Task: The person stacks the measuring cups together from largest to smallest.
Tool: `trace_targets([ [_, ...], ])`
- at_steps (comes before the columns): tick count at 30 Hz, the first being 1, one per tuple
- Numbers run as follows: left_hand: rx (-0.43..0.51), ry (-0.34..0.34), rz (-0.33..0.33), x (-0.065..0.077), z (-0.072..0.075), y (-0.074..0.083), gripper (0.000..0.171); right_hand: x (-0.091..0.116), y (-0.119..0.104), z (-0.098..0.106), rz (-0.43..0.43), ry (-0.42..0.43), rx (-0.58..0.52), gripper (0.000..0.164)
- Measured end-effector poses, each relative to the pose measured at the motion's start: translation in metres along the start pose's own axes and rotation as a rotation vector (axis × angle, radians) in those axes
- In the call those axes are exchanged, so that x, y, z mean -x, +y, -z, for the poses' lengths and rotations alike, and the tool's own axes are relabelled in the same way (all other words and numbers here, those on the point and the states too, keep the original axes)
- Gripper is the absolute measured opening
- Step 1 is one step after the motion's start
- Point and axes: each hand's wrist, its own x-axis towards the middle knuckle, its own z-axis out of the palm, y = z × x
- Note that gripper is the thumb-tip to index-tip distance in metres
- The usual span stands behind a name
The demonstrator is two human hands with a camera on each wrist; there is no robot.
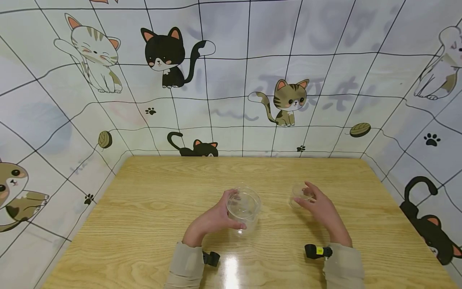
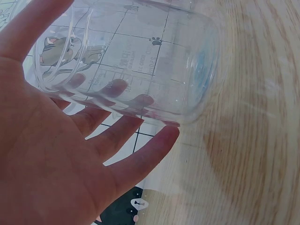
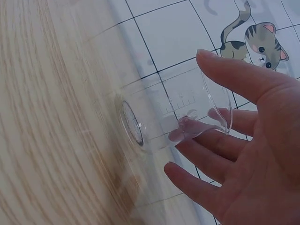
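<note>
A large clear glass beaker [image 1: 244, 204] with graduation marks stands on the wooden table, left of a smaller one. My left hand [image 1: 215, 218] holds the large beaker from its left side, thumb and fingers spread round the wall. Through the glass in the left wrist view, the fingers [image 2: 136, 154] show behind the large beaker [image 2: 145, 61]. My right hand [image 1: 323, 206] is round the small clear beaker [image 1: 298, 194] from the right. In the right wrist view, the thumb is by the rim of the small beaker [image 3: 178, 105], other fingers at its far side.
The light wooden table [image 1: 173, 180] runs back to a cloth wall [image 1: 231, 80] printed with cats and grid lines. Similar cloth stands on the left and right. A dark wrist camera [image 1: 211, 259] sits at the left cuff, another camera [image 1: 317, 251] at the right.
</note>
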Motion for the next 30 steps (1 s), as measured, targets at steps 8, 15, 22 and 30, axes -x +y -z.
trace_targets([
  [8,0.002,0.007,0.013,0.0004,0.0002,-0.0005,0.101,0.0013,0.0012,0.0037,-0.006,-0.011,0.024,0.081],
  [15,0.010,0.000,0.018,0.0008,0.0007,-0.0004,0.102,0.0007,0.0047,0.0038,-0.002,-0.005,0.024,0.079],
  [22,0.003,0.001,0.011,0.0007,0.0006,-0.0002,0.101,0.0011,0.0046,0.0044,0.008,-0.005,0.017,0.079],
  [30,-0.001,0.002,0.007,0.0000,0.0005,-0.0002,0.100,0.0017,0.0028,0.0036,-0.012,0.020,0.015,0.082],
])
